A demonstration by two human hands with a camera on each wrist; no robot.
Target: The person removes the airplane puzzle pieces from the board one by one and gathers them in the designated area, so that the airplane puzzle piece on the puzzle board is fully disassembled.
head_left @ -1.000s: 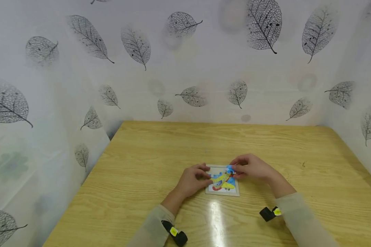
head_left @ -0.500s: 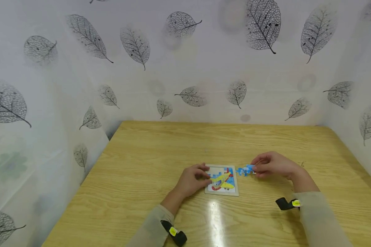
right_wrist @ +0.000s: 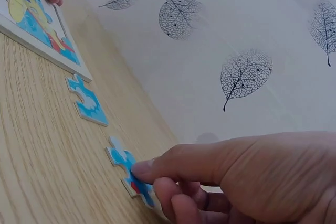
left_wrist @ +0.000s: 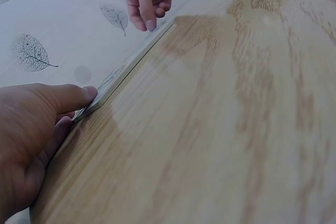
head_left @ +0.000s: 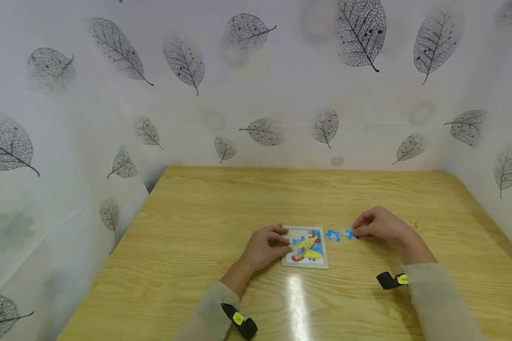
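Observation:
My left hand [head_left: 263,248] holds the left side of a square jigsaw puzzle board [head_left: 317,266] picturing a yellow airplane. Its thumb lies over the board's edge in the left wrist view, with fingers beside and below. Pale backing shows at the board's upper left, where no pieces sit. Right of the board, a blue and white puzzle piece [right_wrist: 90,109] lies flat on the table. Farther right, my right hand [head_left: 380,224] pinches another blue piece [right_wrist: 122,160], which has a small red patch, between thumb and fingers close to the tabletop. The fingers hide part of it.
Under everything is a wood-grain table [head_left: 222,203]. Behind it and at both sides hangs a white sheet [head_left: 281,85] with printed leaves. Black wrist devices [head_left: 240,322] with yellow labels sit on both sleeves.
The right hand has moved right, away from the board, carrying blue pieces. One piece now rests apart from the hand beside the board. The left hand has stayed on the board.

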